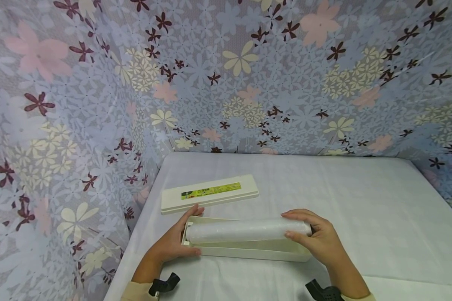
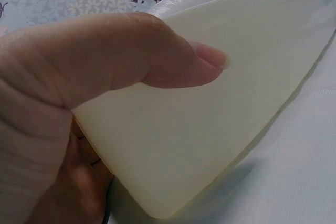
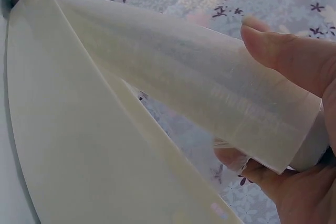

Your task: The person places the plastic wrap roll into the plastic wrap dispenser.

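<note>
A roll of cling film (image 1: 245,230) lies lengthwise over a long cream plastic box (image 1: 248,252). Its left end sits down inside the box, while its right end is raised above the rim. My right hand (image 1: 316,236) grips that raised end, thumb on the near side and fingers on the far side; the right wrist view shows the gap between roll (image 3: 210,87) and box wall (image 3: 105,129). My left hand (image 1: 175,240) holds the box's left end, its thumb (image 2: 178,61) pressed along the near wall. The fingers on the far side are mostly hidden.
Behind the box lies its cream lid (image 1: 211,193), with a green and yellow printed label, set at a slight slant. A white cloth (image 1: 380,217) covers the table. Floral fabric (image 1: 248,83) hangs at the back and down the left side.
</note>
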The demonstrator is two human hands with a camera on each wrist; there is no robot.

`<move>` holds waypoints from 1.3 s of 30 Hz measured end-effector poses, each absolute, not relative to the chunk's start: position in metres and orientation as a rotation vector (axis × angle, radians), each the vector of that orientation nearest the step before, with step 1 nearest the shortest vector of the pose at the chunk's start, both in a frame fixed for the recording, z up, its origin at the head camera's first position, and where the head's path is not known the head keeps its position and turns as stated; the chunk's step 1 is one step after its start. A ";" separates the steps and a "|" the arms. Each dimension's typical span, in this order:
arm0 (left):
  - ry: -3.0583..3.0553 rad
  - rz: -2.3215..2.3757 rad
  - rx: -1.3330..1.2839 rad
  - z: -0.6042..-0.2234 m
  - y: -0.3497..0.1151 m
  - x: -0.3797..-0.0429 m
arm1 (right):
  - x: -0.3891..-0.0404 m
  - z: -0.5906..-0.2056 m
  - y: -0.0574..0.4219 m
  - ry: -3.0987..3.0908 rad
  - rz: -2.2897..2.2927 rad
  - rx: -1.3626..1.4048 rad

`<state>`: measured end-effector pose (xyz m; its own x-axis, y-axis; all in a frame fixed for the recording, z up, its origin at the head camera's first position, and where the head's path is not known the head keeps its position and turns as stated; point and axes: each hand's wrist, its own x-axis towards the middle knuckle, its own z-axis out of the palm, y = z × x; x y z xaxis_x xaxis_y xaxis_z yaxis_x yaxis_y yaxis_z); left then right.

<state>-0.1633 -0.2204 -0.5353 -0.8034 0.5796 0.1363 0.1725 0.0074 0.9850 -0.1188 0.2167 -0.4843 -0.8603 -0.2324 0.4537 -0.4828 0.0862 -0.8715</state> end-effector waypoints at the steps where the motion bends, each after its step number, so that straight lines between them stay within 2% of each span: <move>1: 1.983 1.858 0.777 -0.535 -0.220 -0.163 | -0.119 -0.484 0.217 -2.158 1.863 0.724; 39: 2.051 1.802 0.789 -0.536 -0.223 -0.165 | -0.123 -0.497 0.225 -2.310 1.816 0.710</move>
<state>-0.1646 -0.2226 -0.5359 -0.8046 0.5791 0.1313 0.2050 0.0633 0.9767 -0.1227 0.2249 -0.4970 -0.8829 -0.2865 0.3719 -0.4291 0.1709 -0.8870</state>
